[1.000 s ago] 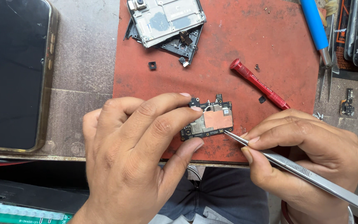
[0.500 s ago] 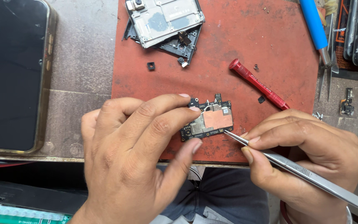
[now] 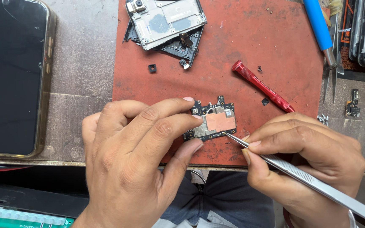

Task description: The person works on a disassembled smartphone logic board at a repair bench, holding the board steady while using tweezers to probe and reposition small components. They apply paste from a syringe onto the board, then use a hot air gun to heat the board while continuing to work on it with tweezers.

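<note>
The left hand pinches a small phone circuit board at its left edge, holding it on the red work mat; the right hand grips steel tweezers, tips together touching the board's lower edge, red screwdriver just beyond

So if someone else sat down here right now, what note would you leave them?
Left hand: fingertips pinch the small circuit board and steady it over the red mat.
Right hand: holds metal tweezers, tip touching the board's lower right edge.
Nearby: red screwdriver lies loose on the mat, opened phone frame at the mat's top, blue-handled tool on the right, dark phone on the left.
Done: the board is out of the frame.
Left: the work at the board's edge is in progress; loose screws lie near the mat.
</note>
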Action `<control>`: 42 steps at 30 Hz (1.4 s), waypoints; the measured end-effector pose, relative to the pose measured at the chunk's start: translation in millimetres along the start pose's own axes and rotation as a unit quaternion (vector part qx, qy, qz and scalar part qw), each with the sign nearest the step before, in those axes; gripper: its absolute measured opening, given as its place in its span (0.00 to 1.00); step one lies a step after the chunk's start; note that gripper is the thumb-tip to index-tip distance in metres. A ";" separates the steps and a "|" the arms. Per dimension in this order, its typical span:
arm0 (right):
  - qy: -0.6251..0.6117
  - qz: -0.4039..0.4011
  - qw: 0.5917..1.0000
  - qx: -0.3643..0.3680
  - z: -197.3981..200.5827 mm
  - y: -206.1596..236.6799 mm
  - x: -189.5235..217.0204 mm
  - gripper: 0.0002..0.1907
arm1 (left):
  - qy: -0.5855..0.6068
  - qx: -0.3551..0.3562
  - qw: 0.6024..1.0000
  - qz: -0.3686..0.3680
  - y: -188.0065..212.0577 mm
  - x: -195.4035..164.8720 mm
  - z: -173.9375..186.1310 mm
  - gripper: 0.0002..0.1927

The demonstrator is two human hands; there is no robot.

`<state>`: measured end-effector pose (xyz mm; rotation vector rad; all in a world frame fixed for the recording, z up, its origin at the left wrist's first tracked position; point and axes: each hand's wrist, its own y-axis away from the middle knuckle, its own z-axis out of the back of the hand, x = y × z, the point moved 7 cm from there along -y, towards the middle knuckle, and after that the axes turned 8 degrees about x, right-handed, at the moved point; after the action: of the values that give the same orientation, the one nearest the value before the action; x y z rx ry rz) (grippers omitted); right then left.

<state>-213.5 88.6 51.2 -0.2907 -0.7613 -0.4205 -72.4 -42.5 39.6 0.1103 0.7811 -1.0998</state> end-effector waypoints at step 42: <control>-0.046 -0.029 0.998 -0.023 -2.9 8.0 -8.2 0.11 | 0.002 0.001 1.000 0.000 0.7 -0.2 -0.3 0.12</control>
<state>-213.3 96.6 42.5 -0.3331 -0.8533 -0.4824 -72.1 -42.0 39.3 0.1140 0.7828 -1.1013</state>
